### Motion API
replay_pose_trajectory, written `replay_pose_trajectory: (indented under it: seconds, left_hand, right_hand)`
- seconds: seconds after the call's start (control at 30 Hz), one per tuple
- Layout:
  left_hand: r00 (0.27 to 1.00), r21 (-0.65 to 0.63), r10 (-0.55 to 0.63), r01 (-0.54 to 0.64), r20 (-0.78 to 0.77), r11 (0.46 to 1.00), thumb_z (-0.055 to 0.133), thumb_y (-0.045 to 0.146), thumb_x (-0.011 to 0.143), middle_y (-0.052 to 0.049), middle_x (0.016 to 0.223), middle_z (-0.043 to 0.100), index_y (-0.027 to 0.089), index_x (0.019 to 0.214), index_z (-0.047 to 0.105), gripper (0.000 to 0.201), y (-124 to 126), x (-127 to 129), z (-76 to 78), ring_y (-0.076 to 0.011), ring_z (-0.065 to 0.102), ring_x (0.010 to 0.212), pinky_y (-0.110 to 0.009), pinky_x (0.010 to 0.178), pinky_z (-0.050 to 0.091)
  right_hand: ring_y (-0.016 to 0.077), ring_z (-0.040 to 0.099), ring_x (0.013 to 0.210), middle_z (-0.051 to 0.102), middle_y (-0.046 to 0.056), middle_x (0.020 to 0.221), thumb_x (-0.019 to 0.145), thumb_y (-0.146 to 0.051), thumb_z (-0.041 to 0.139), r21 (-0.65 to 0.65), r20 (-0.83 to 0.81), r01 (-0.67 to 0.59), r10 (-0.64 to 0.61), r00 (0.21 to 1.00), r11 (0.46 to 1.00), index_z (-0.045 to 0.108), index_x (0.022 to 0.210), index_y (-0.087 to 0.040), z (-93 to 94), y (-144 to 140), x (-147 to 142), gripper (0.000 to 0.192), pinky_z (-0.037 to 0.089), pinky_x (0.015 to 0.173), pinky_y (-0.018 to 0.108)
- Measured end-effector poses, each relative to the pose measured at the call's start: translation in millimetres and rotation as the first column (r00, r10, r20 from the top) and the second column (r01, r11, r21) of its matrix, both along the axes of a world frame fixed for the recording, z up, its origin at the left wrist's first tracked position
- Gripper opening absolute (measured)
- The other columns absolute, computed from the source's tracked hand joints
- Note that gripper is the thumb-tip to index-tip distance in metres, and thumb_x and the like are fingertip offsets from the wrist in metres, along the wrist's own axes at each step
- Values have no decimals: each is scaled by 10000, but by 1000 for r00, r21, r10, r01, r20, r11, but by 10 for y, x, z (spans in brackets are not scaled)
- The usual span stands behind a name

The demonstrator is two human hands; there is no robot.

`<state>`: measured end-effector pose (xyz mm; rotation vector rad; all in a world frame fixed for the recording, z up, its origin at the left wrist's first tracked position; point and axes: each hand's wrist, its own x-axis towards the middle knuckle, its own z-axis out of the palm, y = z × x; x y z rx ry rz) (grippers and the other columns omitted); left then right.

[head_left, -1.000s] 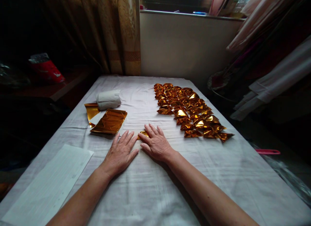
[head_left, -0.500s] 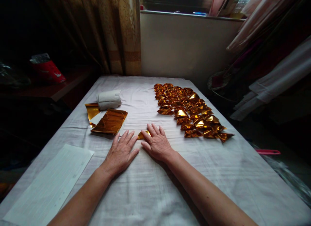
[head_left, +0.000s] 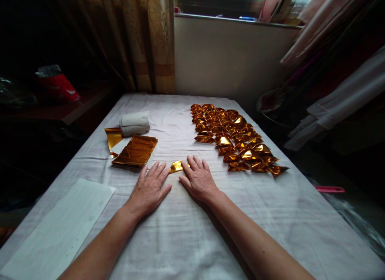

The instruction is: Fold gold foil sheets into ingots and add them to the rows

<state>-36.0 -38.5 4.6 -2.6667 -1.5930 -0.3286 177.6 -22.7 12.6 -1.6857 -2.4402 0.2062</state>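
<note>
A small folded piece of gold foil paper (head_left: 177, 166) lies on the cloth between my two hands. My right hand (head_left: 198, 177) rests flat with its fingers spread, the index finger touching the right end of the folded piece. My left hand (head_left: 151, 187) also lies flat and spread on the cloth, its fingertips close to the left end of the piece. Just beyond the left hand is a stack of gold foil sheets (head_left: 136, 151). To the right, several folded gold foil pieces (head_left: 237, 137), shaped like ingots, stand grouped in rows.
A white roll (head_left: 134, 123) sits behind the foil stack. A lined sheet of paper (head_left: 60, 228) lies at the left of the white-covered table (head_left: 270, 232). A red container (head_left: 61, 85) stands on a dark side surface. Clothes (head_left: 349, 95) hang at the right; a curtain (head_left: 144, 39) hangs behind.
My right hand has slid slightly to the right, uncovering more of the folded foil piece. The left hand has stayed in place.
</note>
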Motion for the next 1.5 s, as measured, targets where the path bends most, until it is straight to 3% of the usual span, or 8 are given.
replay_pose_trajectory:
  seconds: [0.23, 0.37, 0.73, 1.3, 1.5]
  left_hand:
    - [996, 77, -1, -6, 88, 997, 507, 355, 947, -99, 1405, 567, 228, 1288, 584, 371, 33, 25, -9, -289, 471, 1335, -521, 1132, 304]
    - [993, 92, -5, -6, 121, 996, 553, 334, 930, -104, 1357, 601, 210, 1241, 619, 342, 48, 41, 10, -289, 505, 1294, -510, 1119, 336]
    - [983, -21, 33, -30, 181, 999, 662, 302, 882, -29, 996, 713, 225, 907, 707, 93, 266, 129, 220, -223, 626, 953, -362, 869, 483]
    - [991, 108, 25, -40, 134, 993, 504, 341, 975, -46, 908, 713, 214, 940, 680, 220, 305, 170, 160, -223, 629, 878, -345, 800, 463]
    - [989, 179, 16, -42, 144, 983, 485, 351, 987, -41, 868, 722, 206, 923, 681, 253, 295, 180, 107, -214, 641, 818, -326, 749, 462]
  right_hand:
    - [324, 421, 1350, 534, 120, 1429, 956, -350, 505, 132, -113, 63, -48, 992, 989, 602, 1301, -195, -10, -17, 44, 391, 328, 1103, 456]
    - [321, 460, 1307, 570, 117, 1387, 938, -303, 533, 165, -145, 67, -43, 988, 984, 636, 1253, -210, -29, -19, 69, 344, 358, 1073, 469]
    - [285, 555, 1202, 655, 94, 1266, 923, -260, 577, 252, -219, 69, -12, 976, 965, 709, 1118, -256, -120, 40, 140, 235, 433, 985, 443]
    - [256, 583, 1141, 691, 45, 1212, 941, -271, 570, 278, -253, 39, 34, 967, 960, 703, 1101, -255, -124, 79, 171, 210, 424, 958, 400]
    - [221, 616, 976, 725, 59, 1069, 969, -273, 526, 267, -250, 55, 14, 968, 962, 705, 1040, -229, -55, 72, 158, 198, 435, 862, 346]
